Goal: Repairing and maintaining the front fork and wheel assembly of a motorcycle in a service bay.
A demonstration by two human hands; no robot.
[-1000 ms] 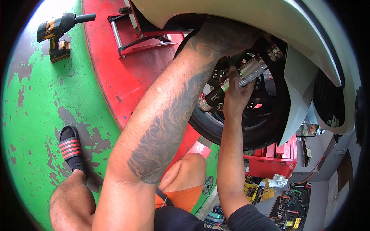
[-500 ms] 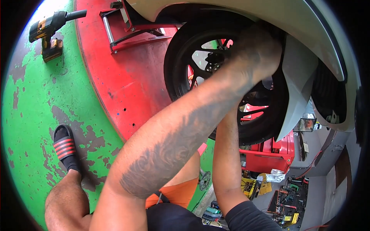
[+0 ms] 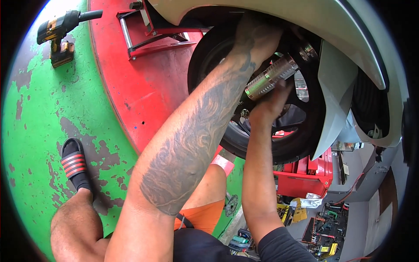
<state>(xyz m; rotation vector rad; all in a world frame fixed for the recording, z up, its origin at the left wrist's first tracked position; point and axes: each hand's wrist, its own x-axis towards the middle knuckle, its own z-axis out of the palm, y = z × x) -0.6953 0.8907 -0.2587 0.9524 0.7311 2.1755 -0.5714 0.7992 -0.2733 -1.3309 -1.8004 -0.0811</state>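
Note:
A ribbed, shiny metal cylinder [image 3: 271, 77] lies slanted across the black spoked wheel [image 3: 305, 144]. My right hand [image 3: 273, 100] is closed against its lower side, with some fingers hidden behind it. My left hand [image 3: 260, 37], on the tattooed arm, reaches over the upper part of the wheel, beneath the pale bodywork [image 3: 270, 9]. Shadow and the hand's own back hide its fingers. Near the cylinder's upper end is a round metal fitting [image 3: 308, 52].
A red lift platform [image 3: 152, 96] with a metal stand [image 3: 150, 39] is left of the wheel. On the worn green floor [image 3: 35, 109] stands a cordless impact wrench [image 3: 61, 39]. A red tool cabinet [image 3: 305, 179] and scattered tools [image 3: 327, 222] are at the right.
My left hand has moved up and left across the wheel, uncovering the metal cylinder and my right hand. The view has shifted slightly.

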